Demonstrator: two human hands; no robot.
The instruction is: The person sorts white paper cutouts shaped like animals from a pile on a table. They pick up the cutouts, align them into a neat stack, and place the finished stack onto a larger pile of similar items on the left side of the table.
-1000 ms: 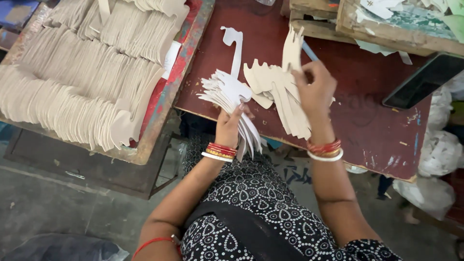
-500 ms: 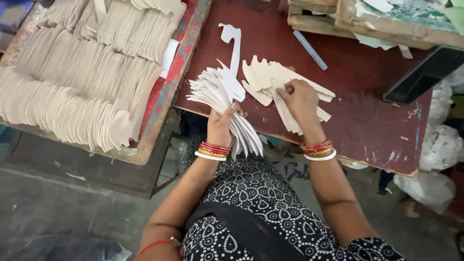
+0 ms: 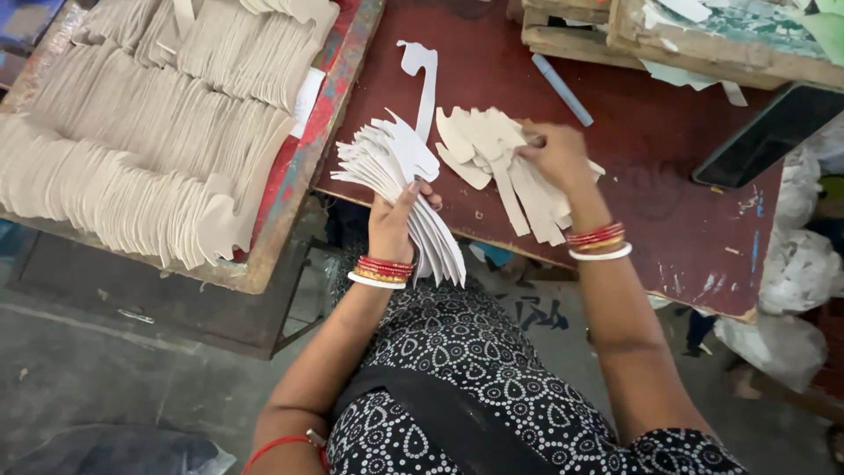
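- Head view: left hand (image 3: 393, 230) clamps a fanned stack (image 3: 400, 189) at the desk's (image 3: 668, 193) front edge.
- Right hand (image 3: 554, 154), shifted left since earlier, seems pinched on loose cutouts (image 3: 497, 163) mid-desk; sorting continues.

A small craft workshop: stacked cardboard cutouts (image 3: 158, 149) on worn, paint-stained wooden tables (image 3: 677, 176), bare concrete floor (image 3: 79, 378).

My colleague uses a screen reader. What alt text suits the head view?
A person's left hand holds a fanned stack of white cutouts, while the right hand rests on beige cutouts on a dark red table.
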